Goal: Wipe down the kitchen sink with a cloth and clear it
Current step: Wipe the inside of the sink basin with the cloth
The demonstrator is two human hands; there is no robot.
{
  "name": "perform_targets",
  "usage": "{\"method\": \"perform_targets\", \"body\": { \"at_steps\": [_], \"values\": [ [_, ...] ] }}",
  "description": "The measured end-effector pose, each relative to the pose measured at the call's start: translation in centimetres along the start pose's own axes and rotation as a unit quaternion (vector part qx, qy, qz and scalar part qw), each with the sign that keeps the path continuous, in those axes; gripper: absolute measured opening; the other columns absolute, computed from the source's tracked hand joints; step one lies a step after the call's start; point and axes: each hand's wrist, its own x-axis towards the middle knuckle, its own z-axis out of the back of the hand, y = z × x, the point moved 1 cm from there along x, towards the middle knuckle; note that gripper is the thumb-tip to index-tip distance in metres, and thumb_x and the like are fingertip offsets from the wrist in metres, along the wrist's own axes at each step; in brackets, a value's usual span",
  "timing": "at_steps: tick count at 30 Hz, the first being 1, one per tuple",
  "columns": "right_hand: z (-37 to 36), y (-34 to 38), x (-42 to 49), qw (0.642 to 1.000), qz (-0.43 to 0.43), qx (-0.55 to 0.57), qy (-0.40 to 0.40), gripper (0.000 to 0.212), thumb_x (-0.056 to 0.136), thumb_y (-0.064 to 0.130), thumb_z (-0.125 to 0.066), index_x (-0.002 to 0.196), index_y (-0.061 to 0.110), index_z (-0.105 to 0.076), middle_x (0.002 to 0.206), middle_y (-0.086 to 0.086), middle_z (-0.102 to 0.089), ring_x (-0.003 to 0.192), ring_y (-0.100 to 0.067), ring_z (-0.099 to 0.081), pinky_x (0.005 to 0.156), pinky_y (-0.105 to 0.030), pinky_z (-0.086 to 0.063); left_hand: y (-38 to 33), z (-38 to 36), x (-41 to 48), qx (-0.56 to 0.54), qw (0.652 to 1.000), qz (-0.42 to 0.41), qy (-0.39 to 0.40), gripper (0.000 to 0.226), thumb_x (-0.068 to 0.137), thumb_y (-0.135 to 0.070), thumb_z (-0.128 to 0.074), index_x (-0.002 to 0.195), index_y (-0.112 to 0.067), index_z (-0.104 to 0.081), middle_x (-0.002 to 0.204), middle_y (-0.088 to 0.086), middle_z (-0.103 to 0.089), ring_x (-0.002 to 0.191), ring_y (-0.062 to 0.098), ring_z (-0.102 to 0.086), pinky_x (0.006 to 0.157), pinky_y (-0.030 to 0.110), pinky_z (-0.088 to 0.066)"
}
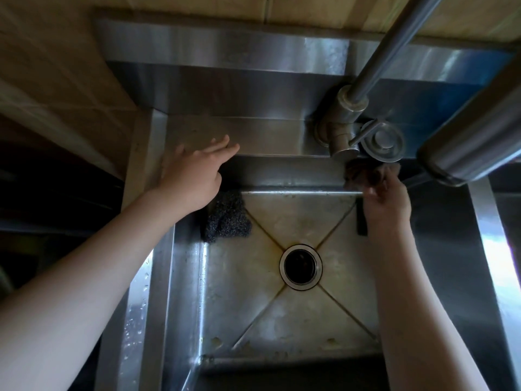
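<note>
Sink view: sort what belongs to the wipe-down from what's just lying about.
Job: cloth, gripped by the right hand; sink; steel scourer in the basin's far-left corner, to clear out.
Lying about: drain stopper on the back ledge; faucet beside it.

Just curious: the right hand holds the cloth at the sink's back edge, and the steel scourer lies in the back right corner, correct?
Wrong corner: the head view shows the steel scourer in the back left corner. The right hand does hold the cloth.
</note>
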Motion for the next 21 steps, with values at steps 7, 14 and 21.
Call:
{"method": "perform_targets", "body": {
  "at_steps": [7, 14, 21],
  "values": [
    [-5.8, -4.4, -1.6, 0.992, -0.108, 0.069, 0.006, 0.009, 0.094, 0.008, -0.051, 0.098, 0.008, -0.059, 0.096, -0.006, -0.059, 0.078, -0.002, -0.055, 0.066, -0.015, -0.045, -0.9, -0.1, -0.1, -0.001, 1.0, 0.019, 0.0, 0.066, 0.084, -0.001, -0.045, 0.143, -0.027, -0.032, 0.155, -0.002, -0.023, 0.141, 0.016, -0.025, 0.108, 0.049, -0.024],
    [-12.4, -6.3, -6.6, 0.926, -0.289, 0.227, 0.089, 0.029, 0.097, 0.001, -0.041, 0.075, 0.0, -0.059, 0.069, -0.016, -0.07, 0.055, -0.019, -0.07, 0.046, -0.024, -0.054, -1.0, -0.3, -0.1, -0.009, 1.0, 0.023, -0.019, 0.066, 0.082, -0.001, -0.048, 0.142, -0.025, -0.037, 0.153, -0.001, -0.027, 0.139, 0.019, -0.029, 0.107, 0.048, -0.024],
    [-7.2, -4.0, -3.3, 0.955, -0.211, 0.203, 0.037, 0.023, 0.096, 0.002, -0.043, 0.077, 0.006, -0.055, 0.055, -0.008, -0.065, 0.064, -0.016, -0.067, 0.056, -0.018, -0.054, -0.9, -0.6, 0.0, -0.017, 0.999, 0.031, -0.018, 0.067, 0.082, -0.001, -0.048, 0.142, -0.027, -0.035, 0.154, -0.002, -0.025, 0.141, 0.018, -0.026, 0.111, 0.051, -0.018]
  ]
}}
